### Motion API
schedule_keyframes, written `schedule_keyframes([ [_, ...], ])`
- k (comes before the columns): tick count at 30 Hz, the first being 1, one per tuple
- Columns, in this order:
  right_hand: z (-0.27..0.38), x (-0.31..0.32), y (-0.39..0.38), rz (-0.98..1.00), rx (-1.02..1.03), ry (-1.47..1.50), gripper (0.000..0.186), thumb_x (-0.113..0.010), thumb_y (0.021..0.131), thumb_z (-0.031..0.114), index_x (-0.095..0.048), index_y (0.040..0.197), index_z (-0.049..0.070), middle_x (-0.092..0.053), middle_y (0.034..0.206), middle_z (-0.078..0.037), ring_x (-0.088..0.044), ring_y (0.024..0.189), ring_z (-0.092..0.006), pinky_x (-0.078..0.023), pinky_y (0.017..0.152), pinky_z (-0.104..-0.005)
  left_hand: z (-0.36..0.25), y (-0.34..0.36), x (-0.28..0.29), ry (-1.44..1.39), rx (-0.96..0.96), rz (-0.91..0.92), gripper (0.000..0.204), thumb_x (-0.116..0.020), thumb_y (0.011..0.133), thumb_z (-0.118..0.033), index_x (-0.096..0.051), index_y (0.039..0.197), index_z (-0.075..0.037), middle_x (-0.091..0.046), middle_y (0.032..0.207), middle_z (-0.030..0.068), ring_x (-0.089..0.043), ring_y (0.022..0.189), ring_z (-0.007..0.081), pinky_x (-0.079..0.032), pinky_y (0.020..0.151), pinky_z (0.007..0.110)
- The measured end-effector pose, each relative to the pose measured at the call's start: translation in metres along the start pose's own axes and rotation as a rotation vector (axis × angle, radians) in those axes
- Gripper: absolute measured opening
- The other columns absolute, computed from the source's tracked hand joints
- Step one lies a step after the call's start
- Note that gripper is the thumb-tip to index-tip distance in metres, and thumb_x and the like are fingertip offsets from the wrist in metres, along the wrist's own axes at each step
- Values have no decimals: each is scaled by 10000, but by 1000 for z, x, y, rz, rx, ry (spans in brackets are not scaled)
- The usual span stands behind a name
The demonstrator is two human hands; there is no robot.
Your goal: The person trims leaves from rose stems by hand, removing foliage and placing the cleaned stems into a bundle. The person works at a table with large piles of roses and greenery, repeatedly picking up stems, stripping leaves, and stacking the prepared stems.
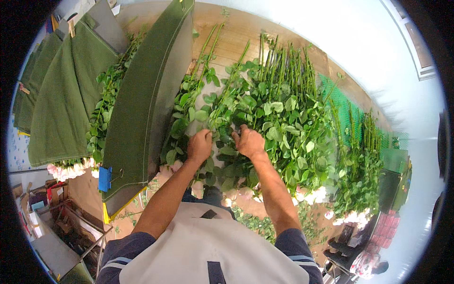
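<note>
Many long-stemmed roses (288, 113) lie on the table in front of me, cut stem ends pointing away and pale pink blooms (309, 195) at the near edge. My left hand (200, 146) is closed, its fingertips pinching a rose stem (218, 110) left of the thick pile. Close to its right, my right hand (248, 142) is curled at the leaves, thumb and forefinger together; what they hold is hidden among the foliage. A few separate roses (191, 97) lie beyond my left hand.
An upright divider draped in green cloth (137, 104) stands close on my left, with a blue binder clip (105, 179) at its corner. More cloth-covered dividers (71, 94) follow. At right are further roses (362, 165) and green netting (340, 109). Leaves (255, 222) litter the floor.
</note>
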State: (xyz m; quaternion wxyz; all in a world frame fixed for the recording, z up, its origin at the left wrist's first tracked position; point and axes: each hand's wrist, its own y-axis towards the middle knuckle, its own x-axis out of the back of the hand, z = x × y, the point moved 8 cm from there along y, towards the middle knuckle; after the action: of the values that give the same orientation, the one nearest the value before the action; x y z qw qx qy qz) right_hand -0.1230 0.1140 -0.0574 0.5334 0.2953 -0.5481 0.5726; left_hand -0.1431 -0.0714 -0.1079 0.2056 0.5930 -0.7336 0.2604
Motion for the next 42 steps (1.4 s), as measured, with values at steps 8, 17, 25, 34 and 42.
schedule_keyframes([
  [8,31,-13,11,-118,53,566,336,-590,872,276,-607,1059,-3,-636,1017,-242,-611,945,-405,-491,821,-433,-21,2,13,451,-193,-181,253,-657,841,-253,-644,1037,-94,-580,981,145,-555,900,403,-464,774,493],
  [17,32,-51,24,-102,-47,1072,379,-606,865,217,-601,1114,-70,-665,1021,-213,-640,913,-275,-483,839,-346,-23,8,5,42,24,124,302,-605,837,-204,-554,1075,-26,-636,866,231,-613,816,420,-483,715,491],
  [25,49,54,-49,-144,127,1372,303,-593,916,220,-605,1123,0,-624,918,-51,-587,781,-145,-490,638,-269,-104,-81,100,-150,-131,85,332,-496,915,-194,-540,1191,-15,-616,1038,239,-608,961,376,-486,827,435],
  [34,28,29,-91,-92,290,1475,237,-614,910,247,-596,936,12,-567,702,-39,-511,558,-124,-399,490,-278,-157,-268,373,-94,-392,-404,287,-554,912,-72,-559,1193,-12,-660,991,145,-653,867,203,-525,760,339],
  [42,49,-22,-105,14,76,1407,197,-532,948,183,-600,901,4,-497,632,-18,-385,510,-85,-334,459,-276,-25,-287,628,72,16,-1178,309,-516,934,-194,-590,1194,-43,-563,717,-27,-457,602,42,-407,557,219],
])
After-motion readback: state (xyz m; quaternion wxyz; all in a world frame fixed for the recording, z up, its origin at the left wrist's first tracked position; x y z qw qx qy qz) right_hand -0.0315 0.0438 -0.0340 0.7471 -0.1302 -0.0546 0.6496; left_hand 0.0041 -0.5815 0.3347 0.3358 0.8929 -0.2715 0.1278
